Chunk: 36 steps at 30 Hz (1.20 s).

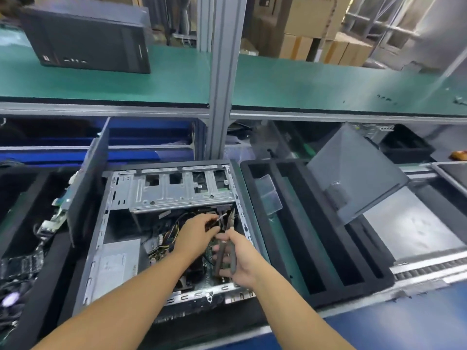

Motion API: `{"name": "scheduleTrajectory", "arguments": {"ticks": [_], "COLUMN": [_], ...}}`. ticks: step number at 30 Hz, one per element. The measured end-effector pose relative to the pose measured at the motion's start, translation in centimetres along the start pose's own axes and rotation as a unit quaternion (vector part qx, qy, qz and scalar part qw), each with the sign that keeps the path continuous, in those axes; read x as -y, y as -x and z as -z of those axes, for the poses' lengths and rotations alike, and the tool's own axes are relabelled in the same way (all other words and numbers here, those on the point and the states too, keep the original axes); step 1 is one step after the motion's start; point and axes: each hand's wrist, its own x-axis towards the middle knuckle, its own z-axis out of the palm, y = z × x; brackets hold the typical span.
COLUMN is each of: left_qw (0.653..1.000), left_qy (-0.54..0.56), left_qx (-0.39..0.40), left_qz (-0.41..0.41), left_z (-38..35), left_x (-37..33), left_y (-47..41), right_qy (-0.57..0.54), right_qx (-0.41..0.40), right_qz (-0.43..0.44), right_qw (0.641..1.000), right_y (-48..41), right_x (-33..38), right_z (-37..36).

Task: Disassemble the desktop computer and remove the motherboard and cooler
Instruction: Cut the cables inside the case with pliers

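Note:
An open desktop case (121, 188) lies flat in front of me with its silver drive cage (177, 190) at the far side. Inside it, my left hand (195, 233) pinches a bundle of cables (219, 219) below the cage. My right hand (238, 261) grips the dark handles of a pair of pliers (228, 238), whose jaws point up at those cables. A slice of the green motherboard (211, 248) shows between my hands. The power supply (118, 263) fills the case's near left corner. The cooler is hidden.
A black foam tray with long slots (316, 248) lies right of the case, and a grey side panel (353, 173) leans over it. Another dark panel (87, 183) stands at the case's left side. Left bin holds removed boards and cables (22, 269). A closed tower (86, 36) sits on the green shelf.

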Motion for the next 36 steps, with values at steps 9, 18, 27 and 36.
{"name": "scheduleTrajectory", "arguments": {"ticks": [9, 18, 27, 36], "left_qw": [0.994, 0.991, 0.991, 0.987], "left_qy": [0.011, -0.01, -0.022, -0.041], "left_qx": [-0.046, -0.049, -0.062, -0.081], "left_qz": [-0.095, -0.124, -0.116, -0.136], "left_z": [0.8, 1.9, 1.7, 1.7], "left_x": [0.9, 0.6, 0.7, 0.4], "left_y": [-0.7, -1.1, -0.7, -0.7], "right_qy": [0.117, 0.093, 0.052, 0.061], "right_qx": [-0.025, 0.023, 0.024, 0.015], "right_qz": [-0.01, -0.046, -0.01, 0.068], "right_qw": [0.993, 0.994, 0.998, 0.996], "right_y": [-0.8, -0.3, -1.4, -1.8], "right_x": [0.2, 0.6, 0.2, -0.4], "right_z": [0.4, 0.5, 0.2, -0.1]}}
